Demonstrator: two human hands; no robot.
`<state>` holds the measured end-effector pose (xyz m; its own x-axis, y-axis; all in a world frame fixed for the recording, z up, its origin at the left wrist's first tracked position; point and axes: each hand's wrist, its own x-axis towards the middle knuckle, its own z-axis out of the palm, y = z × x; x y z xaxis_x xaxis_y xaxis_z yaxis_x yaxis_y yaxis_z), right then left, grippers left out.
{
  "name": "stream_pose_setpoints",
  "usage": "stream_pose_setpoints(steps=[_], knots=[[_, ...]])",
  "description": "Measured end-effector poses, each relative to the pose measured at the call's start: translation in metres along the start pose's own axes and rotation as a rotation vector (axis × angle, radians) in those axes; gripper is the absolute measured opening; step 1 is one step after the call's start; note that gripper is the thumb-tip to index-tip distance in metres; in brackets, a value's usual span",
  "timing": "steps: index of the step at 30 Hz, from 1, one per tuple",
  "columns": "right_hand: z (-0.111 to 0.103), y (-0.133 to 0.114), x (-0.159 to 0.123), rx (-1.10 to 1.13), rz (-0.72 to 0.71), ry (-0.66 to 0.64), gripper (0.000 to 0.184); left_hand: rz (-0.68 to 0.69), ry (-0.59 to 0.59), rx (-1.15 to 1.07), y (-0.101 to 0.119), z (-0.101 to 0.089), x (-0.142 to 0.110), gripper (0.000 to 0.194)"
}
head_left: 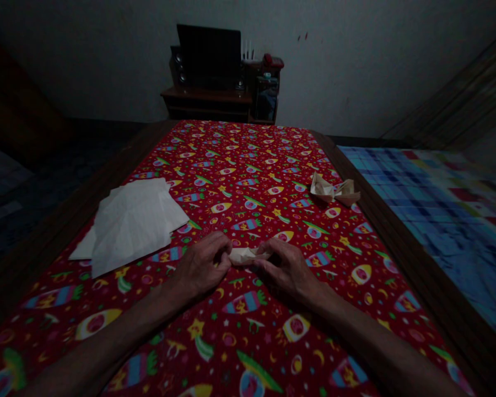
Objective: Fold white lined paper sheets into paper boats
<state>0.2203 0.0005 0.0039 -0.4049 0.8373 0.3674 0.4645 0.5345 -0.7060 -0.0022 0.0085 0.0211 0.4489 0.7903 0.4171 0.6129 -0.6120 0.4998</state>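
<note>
Between my two hands is a small piece of folded paper [243, 256], pale and creased, low over the red patterned cloth [248, 220]. My left hand [204, 262] pinches its left end, fingers curled in. At the other end my right hand [287, 264] grips it between thumb and fingers. A fanned stack of whitish paper sheets [132, 220] lies to the left of my left hand. Farther off on the right, near the cloth's edge, rest folded paper shapes [323, 188] with raised, pointed sides. The ends of the held paper are hidden by my fingers.
A dark wooden edge [343, 160] borders the cloth. Against the far wall, a low desk [209, 96] carries a dark screen [210, 54] and speakers, with a red telephone [273, 60] beside them. Checked blue fabric [400, 204] spreads at the right. The room is dim.
</note>
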Motion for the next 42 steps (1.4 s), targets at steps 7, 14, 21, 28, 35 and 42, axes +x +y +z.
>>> stream_pose_setpoints(steps=[7, 14, 21, 28, 35, 42], knots=[[0.0, -0.003, 0.0, -0.107, -0.108, -0.071, 0.008, 0.078, -0.091, -0.063, 0.009, 0.001, 0.001, 0.033], [0.003, -0.003, -0.003, -0.227, -0.084, -0.116, 0.014, 0.139, -0.022, -0.132, -0.004, 0.012, -0.004, 0.005], [-0.001, -0.012, 0.003, -0.174, 0.004, -0.134, 0.017, -0.032, -0.032, -0.146, -0.006, 0.013, -0.004, 0.007], [0.001, -0.013, 0.006, -0.24, 0.092, -0.107, 0.021, -0.153, -0.129, -0.019, 0.0, 0.004, 0.003, 0.02], [0.004, -0.009, 0.004, -0.212, 0.08, -0.039, 0.021, -0.364, -0.144, 0.028, 0.003, 0.005, 0.006, 0.041], [0.007, -0.009, 0.002, -0.232, -0.203, 0.001, 0.015, -0.367, -0.34, -0.128, -0.004, 0.001, 0.016, 0.033]])
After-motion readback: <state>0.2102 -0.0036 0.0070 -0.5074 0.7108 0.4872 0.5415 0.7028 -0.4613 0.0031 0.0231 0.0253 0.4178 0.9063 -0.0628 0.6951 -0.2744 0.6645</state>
